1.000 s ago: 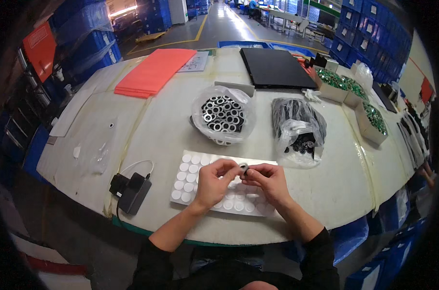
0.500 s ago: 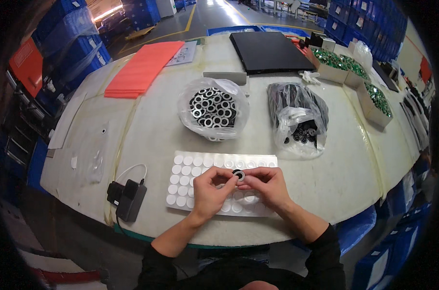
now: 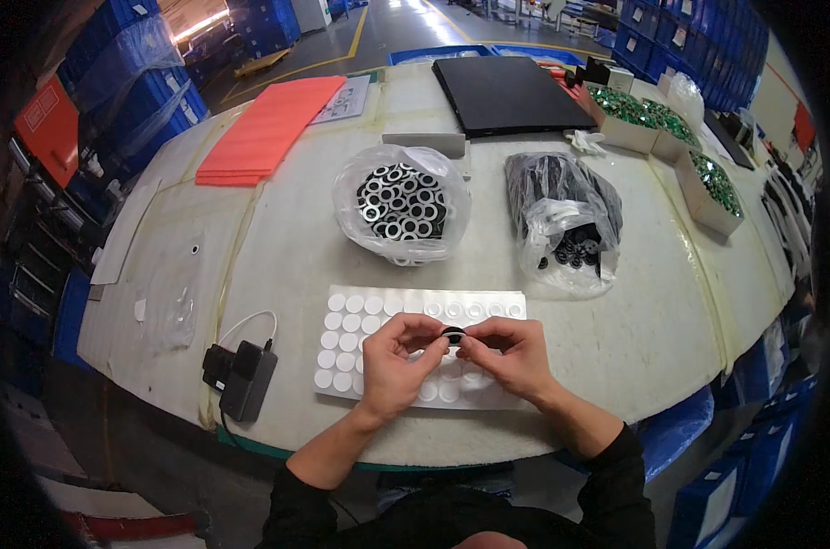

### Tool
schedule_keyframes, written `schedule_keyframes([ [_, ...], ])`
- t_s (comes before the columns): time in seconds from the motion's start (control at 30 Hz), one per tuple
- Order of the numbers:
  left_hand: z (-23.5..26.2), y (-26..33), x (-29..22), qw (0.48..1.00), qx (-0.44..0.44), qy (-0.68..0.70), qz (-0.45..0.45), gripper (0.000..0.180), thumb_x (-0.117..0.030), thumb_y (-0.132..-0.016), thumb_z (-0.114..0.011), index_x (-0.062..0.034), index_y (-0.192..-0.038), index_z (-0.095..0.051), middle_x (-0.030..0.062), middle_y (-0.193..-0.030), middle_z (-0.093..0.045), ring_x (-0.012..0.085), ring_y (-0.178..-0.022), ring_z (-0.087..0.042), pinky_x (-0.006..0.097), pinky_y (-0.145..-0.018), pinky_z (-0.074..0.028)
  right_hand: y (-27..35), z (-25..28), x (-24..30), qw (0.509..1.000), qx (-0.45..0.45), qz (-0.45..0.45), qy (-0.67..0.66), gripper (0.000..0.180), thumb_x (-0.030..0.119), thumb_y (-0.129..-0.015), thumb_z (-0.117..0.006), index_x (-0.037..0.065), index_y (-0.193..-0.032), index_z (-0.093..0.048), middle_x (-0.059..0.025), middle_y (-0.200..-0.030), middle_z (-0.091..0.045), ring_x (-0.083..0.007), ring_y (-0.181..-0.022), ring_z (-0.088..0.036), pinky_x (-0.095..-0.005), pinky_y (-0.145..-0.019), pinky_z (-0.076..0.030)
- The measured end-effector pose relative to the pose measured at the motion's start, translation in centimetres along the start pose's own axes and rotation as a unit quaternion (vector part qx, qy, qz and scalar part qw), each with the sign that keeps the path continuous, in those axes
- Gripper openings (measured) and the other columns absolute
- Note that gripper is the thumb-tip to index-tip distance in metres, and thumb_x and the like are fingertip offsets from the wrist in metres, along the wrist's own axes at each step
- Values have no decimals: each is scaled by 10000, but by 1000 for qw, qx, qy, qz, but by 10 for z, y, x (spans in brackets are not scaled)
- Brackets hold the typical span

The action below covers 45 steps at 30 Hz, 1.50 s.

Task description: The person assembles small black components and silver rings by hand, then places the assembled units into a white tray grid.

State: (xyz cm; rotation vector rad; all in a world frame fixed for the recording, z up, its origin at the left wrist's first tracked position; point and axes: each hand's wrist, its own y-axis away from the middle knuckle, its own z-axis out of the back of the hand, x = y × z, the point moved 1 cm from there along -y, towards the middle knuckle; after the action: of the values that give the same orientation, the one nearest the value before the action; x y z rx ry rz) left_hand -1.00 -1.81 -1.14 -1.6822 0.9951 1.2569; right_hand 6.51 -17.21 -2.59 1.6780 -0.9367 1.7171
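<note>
My left hand point(image 3: 398, 363) and my right hand point(image 3: 511, 355) meet over a white sheet of round stickers point(image 3: 349, 340). Between their fingertips they pinch a small black ring-shaped part point(image 3: 452, 335), with a pale edge showing toward me. Both hands are closed on it, one at each side. Part of the sheet lies hidden under my hands. Beyond it stands a clear plastic bag point(image 3: 349, 240) full of silver and black rings. To its right is a bag point(image 3: 566, 220) with small black round parts at its mouth.
Black adapters with a white cable point(image 3: 248, 380) lie at the left. Coral cloths point(image 3: 268, 133) and a flat black panel point(image 3: 511, 96) are at the back. Open boxes of green parts point(image 3: 712, 188) stand at the right. A small ring point(image 3: 194, 249) sits on the left side.
The ring part has tilted between my fingertips, so its round opening now shows edge-on. My hands have barely shifted.
</note>
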Motion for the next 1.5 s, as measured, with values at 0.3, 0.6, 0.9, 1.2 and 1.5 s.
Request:
schedule_keyframes([
  [0.3,5,0,-4,993,79,-73,-41,169,61,-821,-622,45,-989,-613,138,-988,-667,164,-918,-645,265,-808,-525,0,5,13,970,-3,167,177,89,50,-749,-700,3,-825,-700,-103,-715,-675,-136,-615,-651,-245,-569,-515],
  [0.6,5,1,12,993,60,0,100,113,-3,-827,-648,29,-936,-654,61,-853,-672,115,-762,-635,229,-710,-516,4,0,11,953,-67,204,212,63,46,-713,-708,4,-736,-666,-95,-669,-662,-143,-571,-647,-259,-542,-517],
  [0.9,1,4,6,977,94,-184,-56,130,15,-767,-632,13,-895,-652,73,-787,-650,112,-710,-607,241,-649,-479,-6,11,8,983,79,54,159,123,73,-771,-627,-20,-690,-627,-55,-567,-597,-69,-507,-503,-232,-493,-441],
  [1.2,-2,-2,-4,964,174,-192,-68,154,33,-790,-609,11,-934,-658,84,-790,-624,142,-720,-585,248,-642,-454,2,4,7,976,84,93,180,197,148,-774,-612,-22,-675,-593,-157,-514,-472,-162,-426,-409,-312,-447,-392],
  [1.5,-4,-3,-11,942,192,-248,-121,231,77,-730,-671,14,-952,-681,91,-862,-642,142,-775,-602,228,-678,-468,-8,23,3,944,50,176,274,241,216,-793,-656,-1,-688,-646,-117,-506,-529,-141,-428,-449,-310,-444,-383],
])
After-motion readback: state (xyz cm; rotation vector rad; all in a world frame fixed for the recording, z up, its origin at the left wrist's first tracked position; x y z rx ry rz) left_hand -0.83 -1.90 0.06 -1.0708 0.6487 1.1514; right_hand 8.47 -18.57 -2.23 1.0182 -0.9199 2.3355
